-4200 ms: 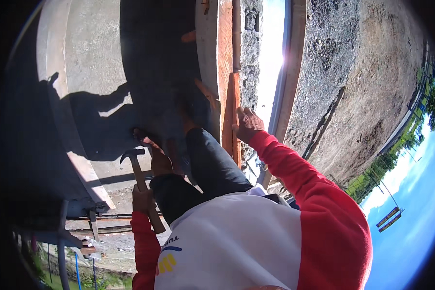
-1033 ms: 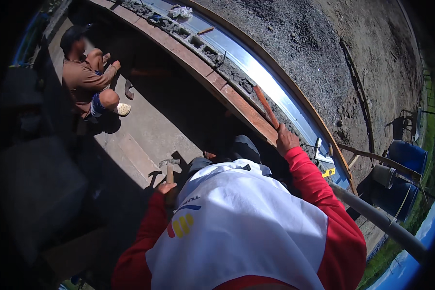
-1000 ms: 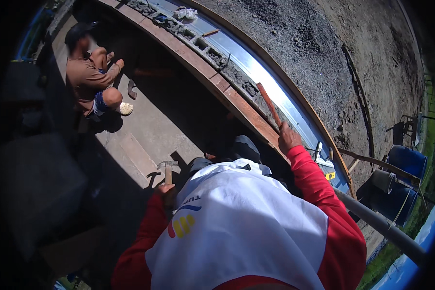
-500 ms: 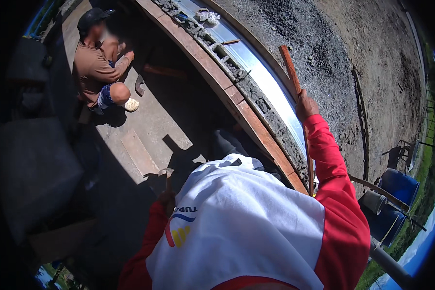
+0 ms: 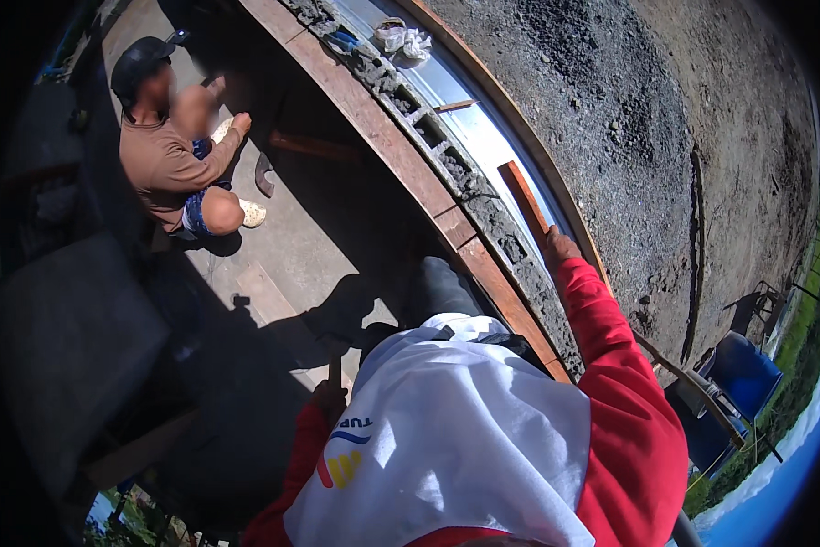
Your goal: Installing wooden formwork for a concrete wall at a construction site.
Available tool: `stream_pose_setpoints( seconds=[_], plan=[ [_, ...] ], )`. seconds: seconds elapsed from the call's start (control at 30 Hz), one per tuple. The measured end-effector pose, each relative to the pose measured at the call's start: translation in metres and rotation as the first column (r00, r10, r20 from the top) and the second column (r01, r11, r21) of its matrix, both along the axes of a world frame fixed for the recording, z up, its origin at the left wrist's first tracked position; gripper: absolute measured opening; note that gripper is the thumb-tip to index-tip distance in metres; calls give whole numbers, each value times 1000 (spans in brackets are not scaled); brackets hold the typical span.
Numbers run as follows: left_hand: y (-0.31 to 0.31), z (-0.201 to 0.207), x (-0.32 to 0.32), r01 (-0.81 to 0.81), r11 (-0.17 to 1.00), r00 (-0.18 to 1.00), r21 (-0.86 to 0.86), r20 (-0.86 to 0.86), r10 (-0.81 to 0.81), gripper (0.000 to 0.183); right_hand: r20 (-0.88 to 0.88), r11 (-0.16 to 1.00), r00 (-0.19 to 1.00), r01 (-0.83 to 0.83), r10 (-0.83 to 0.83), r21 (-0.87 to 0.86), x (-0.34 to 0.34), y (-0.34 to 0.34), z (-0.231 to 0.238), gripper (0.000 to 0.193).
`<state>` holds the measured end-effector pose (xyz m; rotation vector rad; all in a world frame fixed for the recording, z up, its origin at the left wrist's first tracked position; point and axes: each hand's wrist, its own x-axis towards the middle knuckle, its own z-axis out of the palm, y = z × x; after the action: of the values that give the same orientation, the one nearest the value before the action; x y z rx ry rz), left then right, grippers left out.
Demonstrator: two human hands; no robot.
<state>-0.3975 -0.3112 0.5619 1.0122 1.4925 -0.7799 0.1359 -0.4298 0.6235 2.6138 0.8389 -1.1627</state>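
My right hand, at the end of a red sleeve, is closed round a narrow reddish-brown wooden strip. The strip slants up and to the left over a shiny metal sheet, beside a rough hollow-block wall. Low by my left side, my left hand is closed on the upright wooden handle of a hammer. Its head is lost in dark shadow now but showed in the earlier frame.
At the left a co-worker squats on the concrete floor near a curved metal tool. Boards line the wall's near side. White plastic bags and a short stick lie on the sheet. Gravel and blue barrels are right.
My right hand has drawn the wooden strip left and down, from the gravel's edge to over the metal sheet. The hammer in my left hand has sunk into shadow. My view has shifted slightly.
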Motion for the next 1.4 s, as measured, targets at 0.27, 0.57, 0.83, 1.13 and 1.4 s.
stream_pose_setpoints(
  seconds=[0.27, 0.57, 0.83, 1.13, 1.4],
  plan=[
    [81, 57, 112, 79, 995, 997, 67, -30, -77, 35, -27, 935, 968, 233, -249, -267, 35, -6, -119, 35],
    [133, 51, 131, 73, 994, 993, 87, -96, -65, 33, 11, 970, 988, 151, -152, -192, 61, 58, -125, 39],
    [198, -32, 88, -123, 977, 990, -172, -92, 109, 30, 203, 867, 977, -41, -70, 496, 109, 255, -88, 17],
    [295, -61, 100, -166, 960, 980, -225, -145, 135, 23, 342, 788, 921, -67, -187, 611, 147, 523, -210, 17],
    [322, -92, 102, -286, 946, 951, -154, -171, 259, 24, 566, 966, 823, -187, 54, 181, 149, 609, -265, 21]
  ],
)
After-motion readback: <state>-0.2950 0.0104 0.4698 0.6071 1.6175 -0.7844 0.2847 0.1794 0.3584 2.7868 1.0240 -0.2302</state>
